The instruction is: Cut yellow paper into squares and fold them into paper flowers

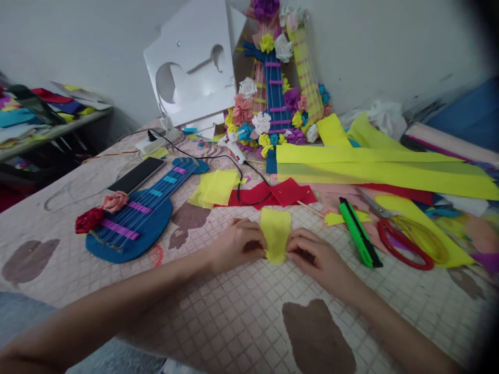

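A small piece of yellow crepe paper (276, 234) lies between my two hands at the middle of the table. My left hand (242, 241) pinches its lower left edge, and my right hand (314, 249) pinches the lower right edge. The paper's near end looks slightly curled between them. Just beyond it are red paper pieces (290, 193) and a stack of yellow paper squares (220, 187). To the left lies a blue paper guitar (132, 228) with purple strips, strings and two paper roses.
Right of my hands lie a green utility knife (359, 234) and red-handled scissors (403, 244). Long yellow paper strips (370, 163) stretch behind them. A white glue gun (234, 148) with its cord, a black phone (136, 175) and flower-decorated guitars (278, 93) are farther back.
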Available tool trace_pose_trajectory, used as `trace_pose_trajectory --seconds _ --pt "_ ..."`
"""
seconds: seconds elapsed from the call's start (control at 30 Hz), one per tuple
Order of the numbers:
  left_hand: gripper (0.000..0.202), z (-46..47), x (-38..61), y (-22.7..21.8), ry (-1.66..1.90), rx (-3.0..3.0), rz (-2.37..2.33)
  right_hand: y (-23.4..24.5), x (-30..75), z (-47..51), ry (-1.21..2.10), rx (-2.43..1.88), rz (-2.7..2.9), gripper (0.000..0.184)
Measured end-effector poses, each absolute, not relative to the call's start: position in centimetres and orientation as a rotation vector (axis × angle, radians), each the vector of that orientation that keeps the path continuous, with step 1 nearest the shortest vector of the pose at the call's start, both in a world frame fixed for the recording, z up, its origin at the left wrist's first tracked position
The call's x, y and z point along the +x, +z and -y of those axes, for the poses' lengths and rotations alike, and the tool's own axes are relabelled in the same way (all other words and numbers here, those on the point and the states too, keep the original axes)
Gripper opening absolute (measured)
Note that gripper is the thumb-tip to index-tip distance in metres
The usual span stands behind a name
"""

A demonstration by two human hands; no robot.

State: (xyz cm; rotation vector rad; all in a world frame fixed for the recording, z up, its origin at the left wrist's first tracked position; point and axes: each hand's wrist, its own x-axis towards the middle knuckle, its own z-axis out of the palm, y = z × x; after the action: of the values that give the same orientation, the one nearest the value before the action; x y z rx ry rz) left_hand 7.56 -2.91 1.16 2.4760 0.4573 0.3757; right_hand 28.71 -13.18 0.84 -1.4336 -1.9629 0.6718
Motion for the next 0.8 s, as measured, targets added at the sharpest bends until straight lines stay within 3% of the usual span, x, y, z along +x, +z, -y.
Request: trace_pose_trajectory --seconds 0.3,0.6,0.8 --pt "0.005 3.2 9.2 1.3 0.355 2.365 -0.703 0.1 27.2 13.0 0.614 -1.573 1.835 0.011" --pt "0.004 2.2 7.7 1.0 0.29 2.286 -0.468 1.0 29.5 13.4 0.856 -1.394 2.004 0.012" --pt "0.005 1.8 7.6 1.1 0.308 2.284 -0.39 0.8 29.5 13.2 0.815 -1.377 2.024 0.012"
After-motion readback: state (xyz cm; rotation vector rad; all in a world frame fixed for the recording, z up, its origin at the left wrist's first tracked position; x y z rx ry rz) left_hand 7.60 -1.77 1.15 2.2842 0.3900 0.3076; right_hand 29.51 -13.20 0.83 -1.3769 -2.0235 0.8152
